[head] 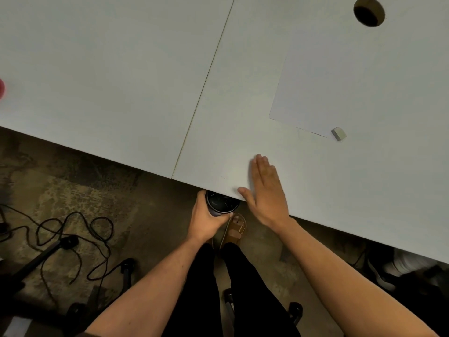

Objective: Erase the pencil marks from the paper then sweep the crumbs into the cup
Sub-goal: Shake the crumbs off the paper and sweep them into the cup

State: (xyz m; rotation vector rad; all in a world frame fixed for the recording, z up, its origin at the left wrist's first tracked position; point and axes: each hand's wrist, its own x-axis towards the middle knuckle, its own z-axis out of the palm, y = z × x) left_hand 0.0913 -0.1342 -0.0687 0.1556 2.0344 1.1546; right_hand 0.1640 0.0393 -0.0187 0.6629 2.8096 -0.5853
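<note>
We hold the cup (222, 204) in our left hand (206, 221), fingers wrapped round its dark wall, its mouth tucked just under the near edge of the counter (121, 81). Our right hand (266, 190) lies flat on the counter beside it, fingers straight and together, thumb at the edge, holding nothing. A few dark crumbs (224, 177) sit near the lip, just left of the fingers.

We judge the crumbs near weightless and loose; they will roll or smear under pressure, so the edge of the flat palm, dragged lightly toward the cup, suits better than pinching. The cup looks rigid, round and smooth, light enough for one hand; a grip round the wall below the rim keeps the mouth clear.

The counter is smooth, matte, pale laminate with a seam and a round cable hole (369, 11). The paper (340, 76), thin and flat, lies well apart to the right, with a small blocky eraser (339, 133) at its near corner.
</note>
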